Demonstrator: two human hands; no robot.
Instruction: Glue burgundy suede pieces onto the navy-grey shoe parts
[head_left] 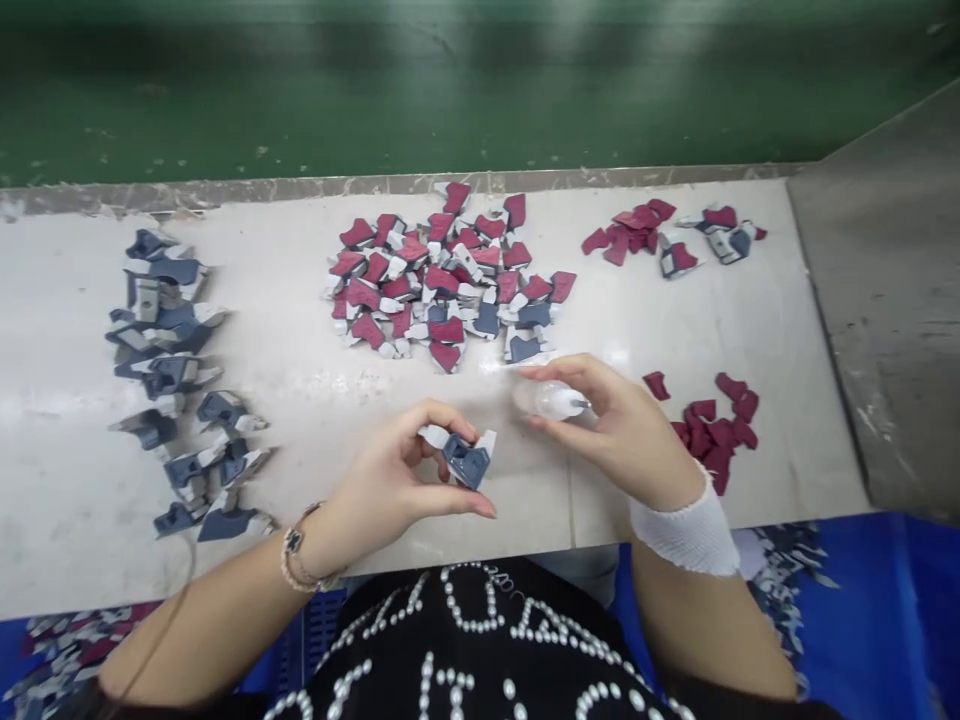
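On the white table (285, 330), cut off at left, open room separates the left pieces (169, 373) from the central heap (441, 280). The right hand (626, 430) grips a seemingly translucent bottle (559, 402), its base indistinct; the left hand (394, 475) pinches a blue-grey piece (465, 462) above the table.

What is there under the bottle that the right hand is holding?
White tabletop shows beside the bottle; the spot directly beneath cannot be seen, covered by bottle and right hand.

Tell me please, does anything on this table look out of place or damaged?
Slightly: one maroon piece lies apart from the lower-right maroon pile, beside the right hand. The tabletop also looks ragged along its far edge at left.
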